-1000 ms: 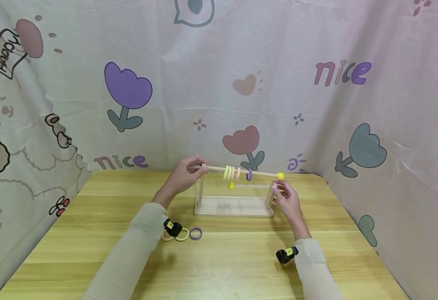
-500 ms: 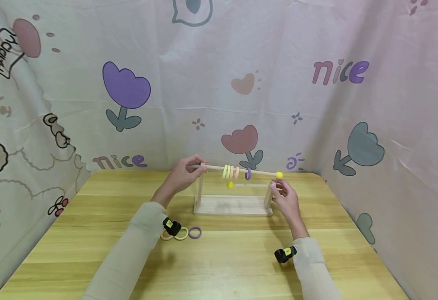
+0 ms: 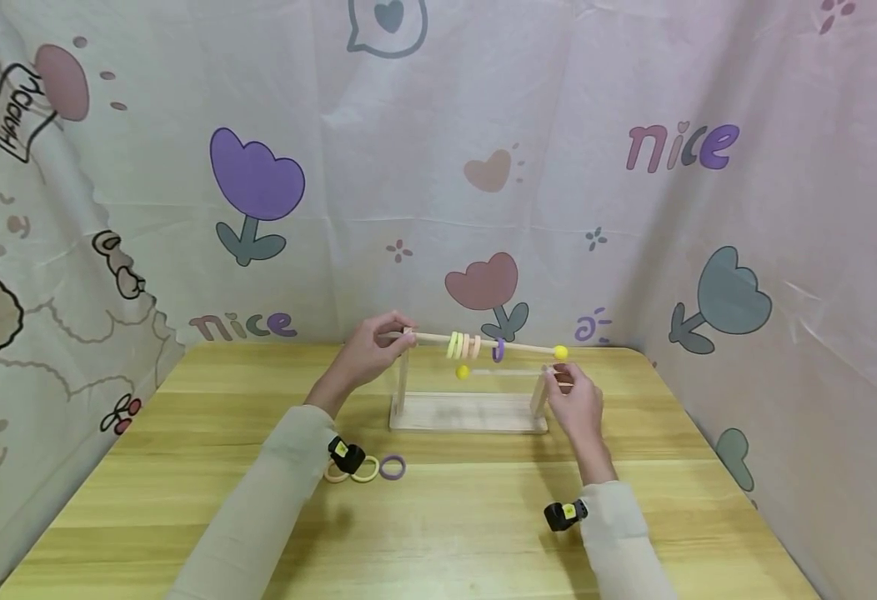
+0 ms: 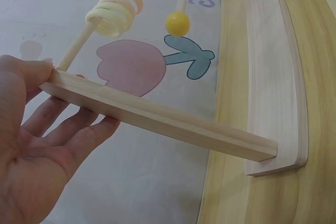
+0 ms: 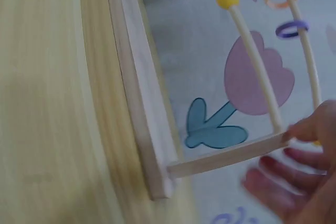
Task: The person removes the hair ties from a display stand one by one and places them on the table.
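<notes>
A wooden stand has a long flat base [image 3: 468,413], a taller left post [image 4: 157,114] and a shorter right post [image 5: 231,156]. My left hand [image 3: 369,350] grips the top of the left post, thumb by the rod end. From there the upper rod [image 3: 524,347] runs right to a yellow ball [image 3: 561,353], carrying several yellow and peach rings [image 3: 465,346] and a purple ring [image 3: 501,352]. My right hand [image 3: 578,407] pinches the top of the right post; its other fingers are blurred in the right wrist view. The lower rod [image 3: 506,372] points left, ending in another yellow ball [image 3: 463,372].
Three loose rings lie on the wooden table [image 3: 453,525] in front of the stand: a peach ring [image 3: 336,481] partly behind the left wrist camera, a yellow ring [image 3: 366,481] and a purple ring [image 3: 393,478]. A printed curtain [image 3: 378,167] hangs behind the table.
My right hand and wrist have turned slightly at the right post, the wrist camera shifting left. The left hand, rods and rings keep their places.
</notes>
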Motion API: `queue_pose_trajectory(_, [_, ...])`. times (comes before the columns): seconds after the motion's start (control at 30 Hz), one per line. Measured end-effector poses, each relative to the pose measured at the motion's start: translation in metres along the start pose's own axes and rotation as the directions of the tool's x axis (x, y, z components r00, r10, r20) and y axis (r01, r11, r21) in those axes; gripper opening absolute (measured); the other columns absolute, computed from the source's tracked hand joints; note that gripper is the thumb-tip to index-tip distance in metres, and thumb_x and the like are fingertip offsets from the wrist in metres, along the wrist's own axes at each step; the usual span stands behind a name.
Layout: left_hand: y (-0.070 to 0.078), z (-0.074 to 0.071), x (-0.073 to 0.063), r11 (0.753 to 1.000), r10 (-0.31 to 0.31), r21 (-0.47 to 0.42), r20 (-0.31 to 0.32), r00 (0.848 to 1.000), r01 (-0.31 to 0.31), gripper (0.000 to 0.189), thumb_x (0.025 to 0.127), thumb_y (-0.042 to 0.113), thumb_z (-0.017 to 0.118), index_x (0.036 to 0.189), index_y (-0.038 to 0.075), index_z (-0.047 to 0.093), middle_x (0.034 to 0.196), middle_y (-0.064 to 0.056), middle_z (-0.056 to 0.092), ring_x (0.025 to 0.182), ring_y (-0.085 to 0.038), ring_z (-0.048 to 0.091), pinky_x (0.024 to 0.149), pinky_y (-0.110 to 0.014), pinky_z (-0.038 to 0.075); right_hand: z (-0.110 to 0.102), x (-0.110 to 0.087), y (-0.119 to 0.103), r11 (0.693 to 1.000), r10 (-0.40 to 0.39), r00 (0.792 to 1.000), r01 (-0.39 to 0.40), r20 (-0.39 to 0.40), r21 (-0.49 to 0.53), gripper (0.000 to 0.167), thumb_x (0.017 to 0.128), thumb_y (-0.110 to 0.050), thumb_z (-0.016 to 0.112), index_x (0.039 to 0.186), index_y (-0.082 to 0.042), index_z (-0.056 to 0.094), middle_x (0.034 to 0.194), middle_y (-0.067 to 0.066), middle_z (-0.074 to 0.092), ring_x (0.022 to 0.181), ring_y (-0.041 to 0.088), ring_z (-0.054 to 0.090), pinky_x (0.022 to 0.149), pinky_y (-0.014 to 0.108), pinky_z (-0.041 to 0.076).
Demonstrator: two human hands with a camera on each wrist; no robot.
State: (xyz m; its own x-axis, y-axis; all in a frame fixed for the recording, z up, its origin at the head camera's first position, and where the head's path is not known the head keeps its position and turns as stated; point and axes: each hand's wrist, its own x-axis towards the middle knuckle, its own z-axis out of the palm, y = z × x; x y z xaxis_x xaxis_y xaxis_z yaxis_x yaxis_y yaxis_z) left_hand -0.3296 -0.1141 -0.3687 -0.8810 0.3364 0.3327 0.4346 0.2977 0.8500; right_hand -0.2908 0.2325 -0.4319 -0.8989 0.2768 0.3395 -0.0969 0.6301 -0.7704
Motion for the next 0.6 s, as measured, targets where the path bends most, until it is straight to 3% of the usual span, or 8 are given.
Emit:
queue_pose_trajectory(0.13, [-0.001,0.0,-0.001,1.0,-0.001,-0.004,0.002,1.0,0.001,0.02,0.103,0.017,0.063,0.121,0.009,0.067,0.128,-0.016,0.07,0.108,-0.031,0.074,0.09,-0.042,0.059,-0.005,-0.007,-0.013,0.977,-0.054,0.995,0.034,-0.088,-0.211,0.029,0.098,-0.028,0.068,0.104,-0.001,0.076,0.097,0.019,0.079,0.081,0.035,0.075,0.065,0.04,0.054])
queue_pose_trajectory(0.23, [-0.001,0.0,-0.002,1.0,-0.011,-0.007,0.002,1.0,0.011,0.019,0.103,0.017,0.063,0.12,0.01,0.067,0.128,-0.015,0.071,0.109,-0.032,0.074,0.092,-0.044,0.059,-0.007,-0.011,-0.022,0.96,-0.13,0.981,0.088,-0.145,-0.265,0.025,0.095,-0.025,0.071,0.095,-0.002,0.078,0.084,0.015,0.079,0.069,0.032,0.072,0.054,0.035,0.046])
queue_pose_trajectory(0.37, [-0.002,0.0,-0.002,1.0,-0.007,-0.003,0.002,1.0,0.007,0.02,0.103,0.018,0.063,0.122,0.01,0.067,0.13,-0.015,0.07,0.11,-0.032,0.074,0.095,-0.049,0.058,-0.004,-0.013,-0.035,0.966,-0.204,0.964,0.17,-0.171,-0.194,0.019,0.093,-0.017,0.071,0.091,0.0,0.078,0.08,0.016,0.078,0.066,0.031,0.073,0.06,0.041,0.053])
queue_pose_trajectory(0.47, [-0.002,0.0,-0.002,1.0,-0.004,0.002,0.001,1.0,0.004,0.02,0.103,0.018,0.063,0.122,0.01,0.066,0.13,-0.015,0.07,0.11,-0.032,0.074,0.095,-0.05,0.058,0.0,-0.014,-0.044,0.973,-0.224,0.963,0.211,-0.153,-0.096,0.015,0.093,-0.014,0.072,0.093,0.0,0.078,0.083,0.016,0.078,0.068,0.031,0.075,0.067,0.043,0.058])
queue_pose_trajectory(0.6, [-0.002,0.0,-0.001,1.0,-0.007,-0.004,0.003,1.0,0.007,0.02,0.103,0.019,0.063,0.122,0.011,0.067,0.13,-0.015,0.07,0.11,-0.032,0.074,0.093,-0.047,0.058,0.008,-0.014,-0.052,0.965,-0.252,0.958,0.259,-0.14,0.032,0.012,0.092,-0.01,0.075,0.097,0.0,0.077,0.089,0.017,0.079,0.074,0.031,0.077,0.068,0.03,0.062])
